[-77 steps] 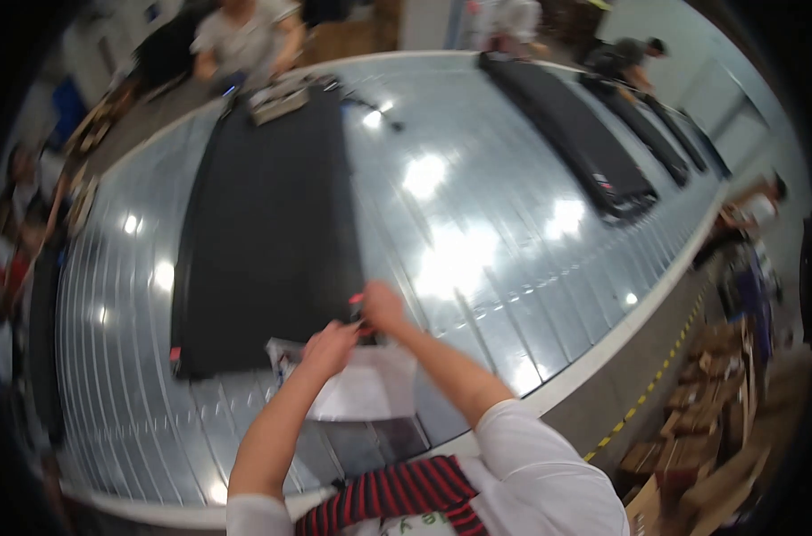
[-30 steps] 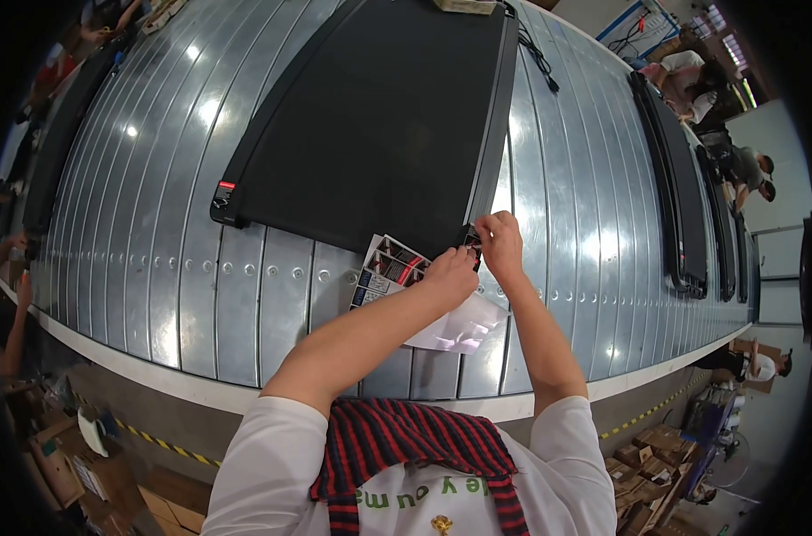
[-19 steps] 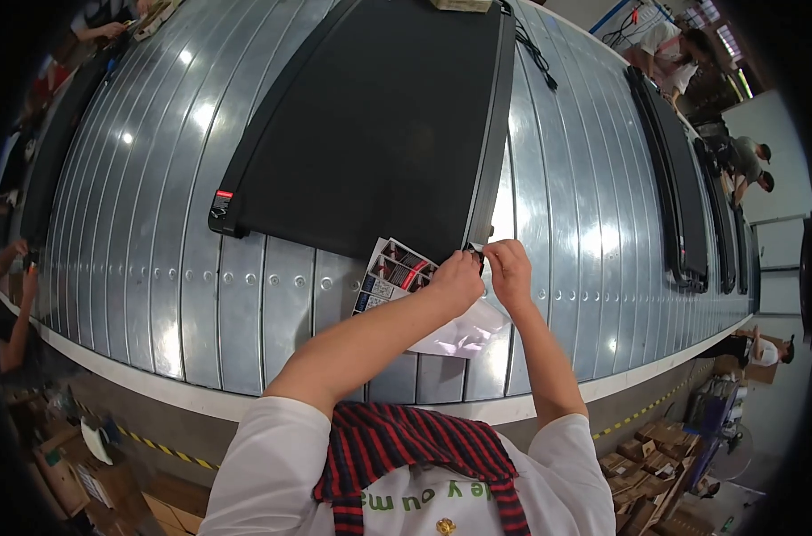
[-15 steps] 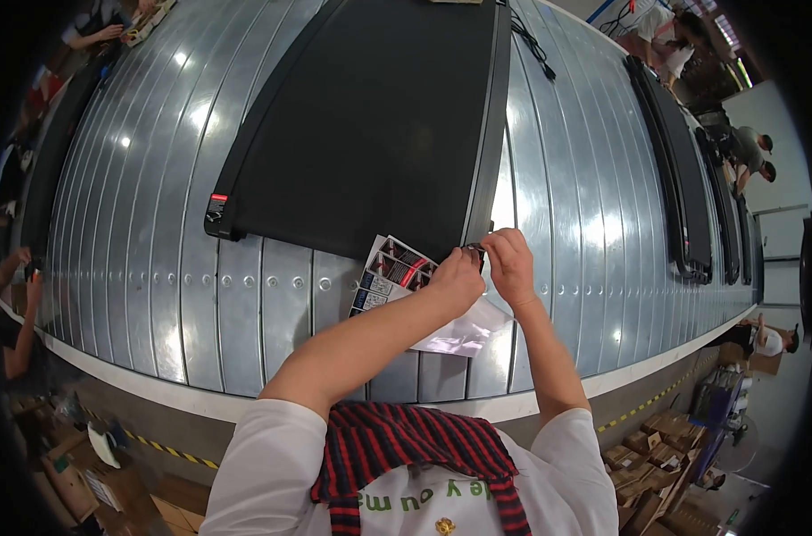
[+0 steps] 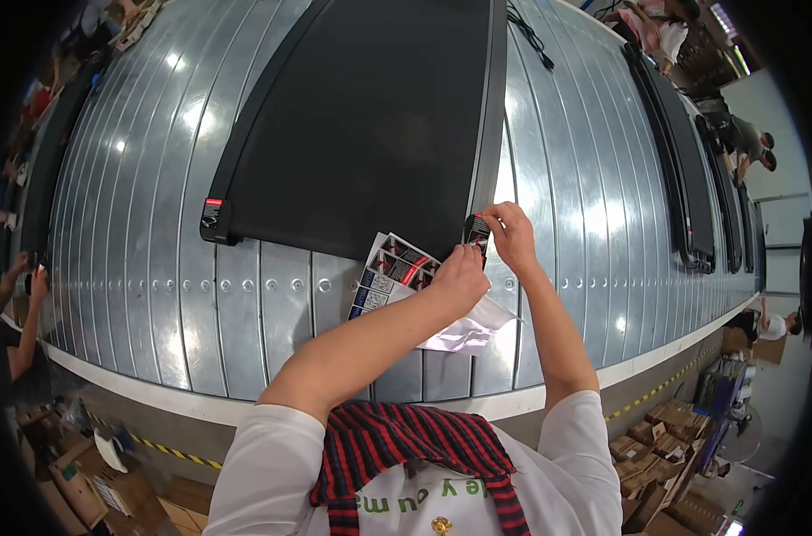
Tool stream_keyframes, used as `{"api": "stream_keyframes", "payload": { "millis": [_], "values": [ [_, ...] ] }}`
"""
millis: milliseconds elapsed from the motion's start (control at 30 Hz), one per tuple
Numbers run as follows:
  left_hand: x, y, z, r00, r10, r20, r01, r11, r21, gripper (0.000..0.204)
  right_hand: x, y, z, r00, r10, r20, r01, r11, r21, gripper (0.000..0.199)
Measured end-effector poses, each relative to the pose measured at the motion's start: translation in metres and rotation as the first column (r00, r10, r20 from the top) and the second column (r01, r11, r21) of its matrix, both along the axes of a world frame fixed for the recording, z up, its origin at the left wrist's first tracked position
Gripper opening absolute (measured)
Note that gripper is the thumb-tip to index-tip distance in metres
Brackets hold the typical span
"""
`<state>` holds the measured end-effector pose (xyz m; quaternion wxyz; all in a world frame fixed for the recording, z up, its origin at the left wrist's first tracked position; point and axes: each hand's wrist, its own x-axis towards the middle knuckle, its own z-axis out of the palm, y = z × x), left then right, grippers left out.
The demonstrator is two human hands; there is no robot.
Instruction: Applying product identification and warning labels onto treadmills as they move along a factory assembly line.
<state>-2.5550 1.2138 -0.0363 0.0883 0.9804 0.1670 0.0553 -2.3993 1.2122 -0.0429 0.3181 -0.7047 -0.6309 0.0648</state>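
A black treadmill deck lies on the metal slats, its near right corner at my hands. A small black label with a red top edge lies over that corner. My right hand pinches the label's upper right edge between thumb and finger. Closed fingers of my left hand press at its lower end, partly covering it. Under my left wrist lies a printed sticker sheet with black, red and blue panels. Its glossy pale part shows beyond my forearm. A matching label sits on the deck's near left corner.
A black power cord lies on the slatted metal table beyond the deck. More black decks rest at the right, another at the left. Other people work around the edges. Cardboard boxes stand below on the right.
My right hand has moved up and away from my left along the corner. The label, bunched between my fingers before, now shows spread over the corner.
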Motion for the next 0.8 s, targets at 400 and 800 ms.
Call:
{"api": "stream_keyframes", "payload": {
  "millis": [400,800],
  "values": [
    [0.0001,0.0003,0.0003,1.000,-0.005,-0.011,0.005,1.000,-0.022,0.014,0.0011,0.0032,-0.0064,0.999,-0.019,-0.041,0.017,0.998,-0.065,0.003],
    [-0.0005,0.0019,-0.0002,0.998,-0.038,0.041,0.037,0.999,0.022,0.010,-0.0035,0.0035,-0.0032,0.997,-0.011,0.082,0.016,0.998,-0.056,0.007]
  ]
}}
